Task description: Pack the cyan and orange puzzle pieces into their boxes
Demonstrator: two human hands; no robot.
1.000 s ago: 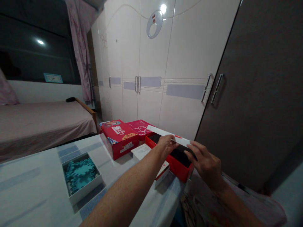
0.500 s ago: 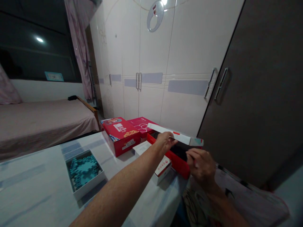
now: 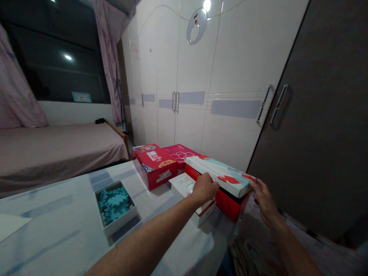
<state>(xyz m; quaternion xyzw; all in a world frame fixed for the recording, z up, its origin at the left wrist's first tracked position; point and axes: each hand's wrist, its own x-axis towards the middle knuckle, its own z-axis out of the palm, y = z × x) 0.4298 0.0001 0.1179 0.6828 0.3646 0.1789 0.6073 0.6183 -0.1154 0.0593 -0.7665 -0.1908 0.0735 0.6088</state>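
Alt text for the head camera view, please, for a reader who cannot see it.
The left hand and right hand grip a white lid patterned in red and teal, over a red box at the table corner. A white box of teal pieces sits further left.

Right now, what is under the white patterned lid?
A red box, its front wall showing below the lid. The left hand and right hand hold the lid's edges. The lid covers the box's inside, so its contents are hidden.
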